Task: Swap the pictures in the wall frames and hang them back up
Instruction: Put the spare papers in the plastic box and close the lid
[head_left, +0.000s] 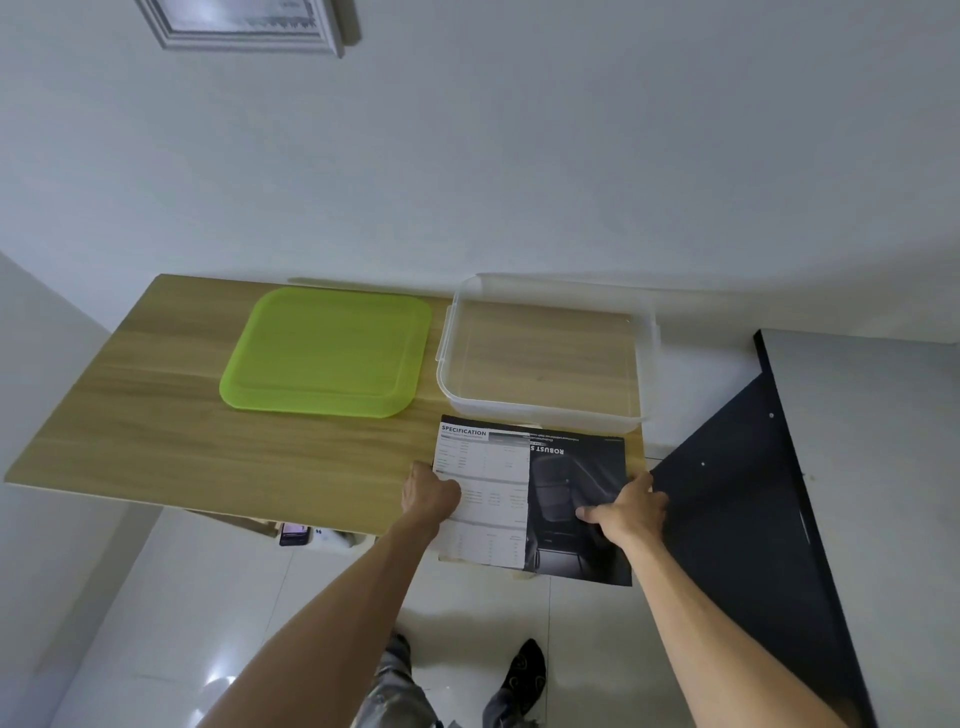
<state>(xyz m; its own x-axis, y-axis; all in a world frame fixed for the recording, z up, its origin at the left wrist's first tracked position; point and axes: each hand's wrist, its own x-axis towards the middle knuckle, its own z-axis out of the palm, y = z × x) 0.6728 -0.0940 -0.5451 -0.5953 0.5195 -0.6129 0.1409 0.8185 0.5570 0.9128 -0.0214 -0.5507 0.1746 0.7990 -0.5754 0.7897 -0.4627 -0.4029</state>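
Left hand (430, 493): fingers pinching the white sheet's (485, 499) left edge.
Right hand (631, 506): gripping the dark picture (576, 499) at the desk's (156, 415) near edge.

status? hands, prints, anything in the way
Left hand grips white spec sheet; right hand grips dark print. Both overhang table edge. One frame on wall. Green lid, clear tub behind, not blocking.

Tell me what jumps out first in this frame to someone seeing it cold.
The bright green lid lying flat mid-table, with the clear plastic tub beside it on its right. At the table's near edge, the left hand and right hand hold printed sheets, a white spec page over a dark one. A silver picture frame hangs top left.
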